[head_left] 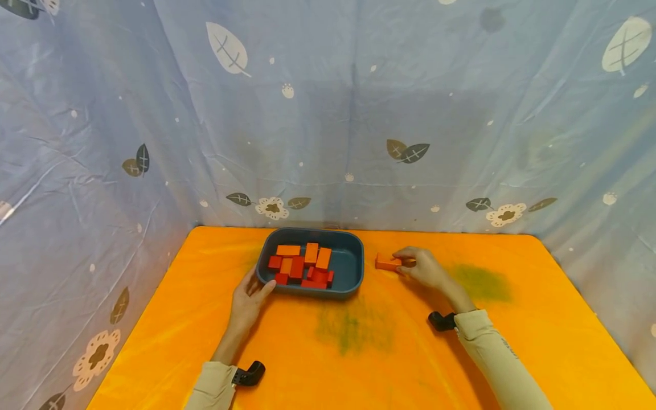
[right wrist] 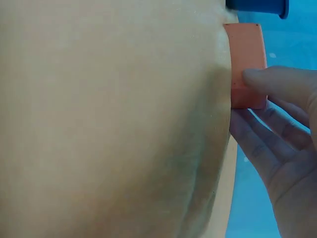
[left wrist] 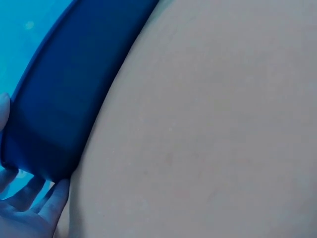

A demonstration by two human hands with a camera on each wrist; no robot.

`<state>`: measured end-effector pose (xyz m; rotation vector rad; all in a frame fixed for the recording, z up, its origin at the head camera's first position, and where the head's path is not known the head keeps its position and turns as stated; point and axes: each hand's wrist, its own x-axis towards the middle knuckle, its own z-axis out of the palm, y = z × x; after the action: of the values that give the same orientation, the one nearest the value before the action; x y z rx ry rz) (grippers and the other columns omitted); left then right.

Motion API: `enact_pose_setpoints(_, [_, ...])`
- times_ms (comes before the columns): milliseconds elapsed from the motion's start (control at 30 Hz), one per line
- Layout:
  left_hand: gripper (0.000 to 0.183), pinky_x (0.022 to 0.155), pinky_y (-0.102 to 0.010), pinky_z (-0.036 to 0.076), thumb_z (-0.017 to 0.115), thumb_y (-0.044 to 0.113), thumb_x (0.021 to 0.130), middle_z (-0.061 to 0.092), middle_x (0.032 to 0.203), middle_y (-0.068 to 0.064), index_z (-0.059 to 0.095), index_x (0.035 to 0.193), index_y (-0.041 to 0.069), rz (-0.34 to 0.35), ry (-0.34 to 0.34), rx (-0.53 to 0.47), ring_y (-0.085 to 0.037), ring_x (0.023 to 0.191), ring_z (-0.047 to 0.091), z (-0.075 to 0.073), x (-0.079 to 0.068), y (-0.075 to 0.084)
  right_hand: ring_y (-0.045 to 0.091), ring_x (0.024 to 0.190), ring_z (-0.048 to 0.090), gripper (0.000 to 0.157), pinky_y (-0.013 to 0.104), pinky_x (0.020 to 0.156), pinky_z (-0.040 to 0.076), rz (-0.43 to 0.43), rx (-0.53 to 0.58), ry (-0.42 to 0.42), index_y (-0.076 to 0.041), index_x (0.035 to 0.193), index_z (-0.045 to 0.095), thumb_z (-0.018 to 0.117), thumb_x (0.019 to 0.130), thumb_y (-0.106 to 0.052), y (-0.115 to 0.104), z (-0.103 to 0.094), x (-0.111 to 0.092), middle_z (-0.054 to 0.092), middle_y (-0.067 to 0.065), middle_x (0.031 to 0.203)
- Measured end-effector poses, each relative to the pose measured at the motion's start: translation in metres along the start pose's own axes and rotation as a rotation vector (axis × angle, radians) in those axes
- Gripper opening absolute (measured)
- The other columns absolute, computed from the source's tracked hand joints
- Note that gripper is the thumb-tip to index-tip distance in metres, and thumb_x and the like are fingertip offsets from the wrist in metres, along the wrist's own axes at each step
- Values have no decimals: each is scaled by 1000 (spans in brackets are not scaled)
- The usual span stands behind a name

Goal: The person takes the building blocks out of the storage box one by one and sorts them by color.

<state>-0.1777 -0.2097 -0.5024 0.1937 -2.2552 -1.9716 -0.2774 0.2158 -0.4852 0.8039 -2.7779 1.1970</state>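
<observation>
Thumb and fingers of the left hand [head_left: 246, 304] hold the near-left corner of a dark blue bin [head_left: 349, 266], which stands by the far edge of the table [head_left: 292, 353] with red and orange blocks [head_left: 296, 269] lying inside. Just right of the bin, near that same edge, the right hand [head_left: 424, 270] pinches a single orange block [head_left: 386, 262] between thumb and fingers.

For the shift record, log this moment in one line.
left grip: holds dark-blue rounded rectangular tray; right grip: pinches orange rectangular block, outside tray; inside tray: red and orange blocks
</observation>
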Motion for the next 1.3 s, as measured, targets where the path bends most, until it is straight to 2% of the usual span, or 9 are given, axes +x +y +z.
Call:
enact_pose_setpoints(167, [75,103,-33,42,71,25,91,34,155,-13,33,153,8,10,-7,-21,-32,139,38,0,3,3,39,109,61,39,49,89,53,-8,-44,-32,7,121,64,75,84,0,-8,-7,3,66,20,115])
enact_pose_setpoints(333, [75,106,-39,39,71,25,92,32,156,-14,31,153,7,14,-17,-33,-34,140,37,0,5,6,42,114,57,51,54,94,49,44,-101,-40,7,130,58,76,84,-7,-18,-19,7,60,23,128])
enact_pose_setpoints(433, [75,107,-40,38,70,24,92,32,156,-14,31,153,7,21,-24,-37,-33,140,36,-1,5,7,43,114,56,48,56,93,48,59,-100,1,6,128,59,75,85,-6,-28,-22,12,59,24,128])
enact_pose_setpoints(567, [74,108,-40,38,70,24,92,32,156,-14,32,153,7,13,-13,-32,-33,140,36,-2,4,6,42,109,59,37,56,92,48,-12,-100,72,6,122,64,72,86,-1,-51,-18,26,63,23,121])
enact_pose_setpoints(667, [73,109,-43,37,70,26,92,33,156,-14,33,152,6,-3,0,-17,-34,140,35,-3,3,4,40,107,62,33,53,91,51,-80,-107,75,3,119,67,72,86,2,-75,-7,39,65,20,119])
enact_pose_setpoints(733, [73,110,-45,36,70,27,92,34,155,-15,34,152,6,-7,6,-12,-35,140,35,-3,3,2,38,107,63,33,50,90,52,-113,-136,38,1,119,68,72,86,1,-92,5,47,65,18,120])
enact_pose_setpoints(933, [72,110,-45,37,71,26,91,37,153,-16,36,151,6,-2,0,-34,-34,138,38,-2,1,3,31,111,62,33,40,90,54,-225,-332,-172,-1,122,67,69,89,1,-129,49,67,62,13,126])
enact_pose_setpoints(1067, [73,110,-45,37,72,25,91,37,153,-17,36,151,5,3,0,-43,-35,138,37,0,1,4,30,114,60,38,38,92,53,-248,-398,-248,-1,124,65,63,88,10,-135,71,83,61,13,128])
enact_pose_setpoints(1300, [72,111,-49,34,72,25,91,35,154,-18,36,150,4,2,4,-38,-38,139,35,1,2,0,28,112,60,42,38,94,51,-195,-444,-266,-6,121,67,62,85,15,-131,88,99,62,10,125])
